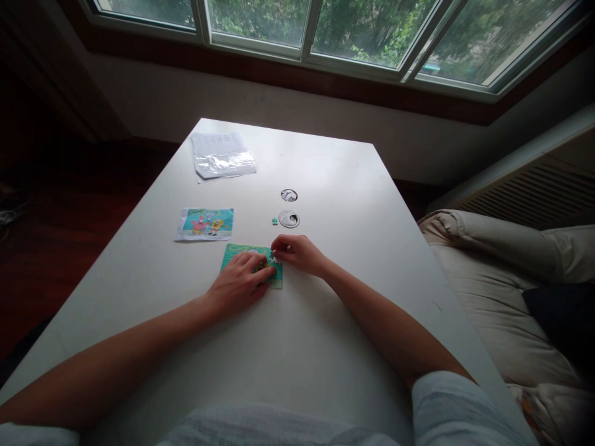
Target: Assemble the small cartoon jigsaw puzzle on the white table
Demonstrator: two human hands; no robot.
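Observation:
A mostly assembled green jigsaw puzzle (230,251) lies flat on the white table, its middle partly hidden under my left hand (239,275). That hand rests on the puzzle with its fingers apart, pressing nothing between them. At the puzzle's upper right edge, my right hand (297,252) pinches a small puzzle piece (273,254) between thumb and fingers. White table shows through a small gap right beside that piece. One loose teal puzzle piece (274,221) lies just beyond my right hand.
A printed picture sheet (209,223) with cartoon figures lies left of the puzzle. Farther back are papers in a clear plastic sleeve (220,155). Two round holes, one with a metal ring (283,219), pierce the table (334,186). A cushioned seat (478,291) stands at right.

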